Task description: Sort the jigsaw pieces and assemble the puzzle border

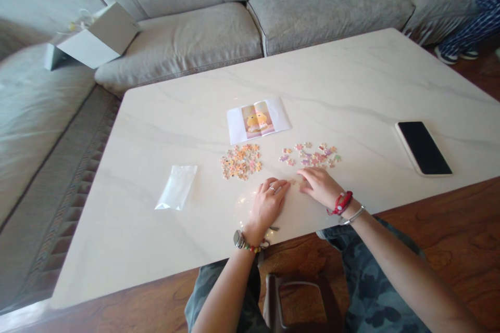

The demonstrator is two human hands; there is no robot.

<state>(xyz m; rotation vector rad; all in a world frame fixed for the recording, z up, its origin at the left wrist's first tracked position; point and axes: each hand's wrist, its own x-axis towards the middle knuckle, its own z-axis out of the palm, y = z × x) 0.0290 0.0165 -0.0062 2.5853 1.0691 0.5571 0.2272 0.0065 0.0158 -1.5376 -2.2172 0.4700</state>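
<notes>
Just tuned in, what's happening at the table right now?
A person sits at a white marble table. Left hand and right hand rest flat near its front edge, fingers over a few jigsaw pieces. Beyond lie a heaped pile, scattered pieces and the reference picture; a phone lies right.

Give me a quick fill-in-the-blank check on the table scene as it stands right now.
1. The picture sheet lies on the far side of the two piles of ____ pieces.
2. The clear plastic bag lies to the ____ of the left hand.
3. The dark phone lies screen-up to the ____ of the right hand.
4. The red band is on the ____ wrist.

Missing words: puzzle; left; right; right
</notes>
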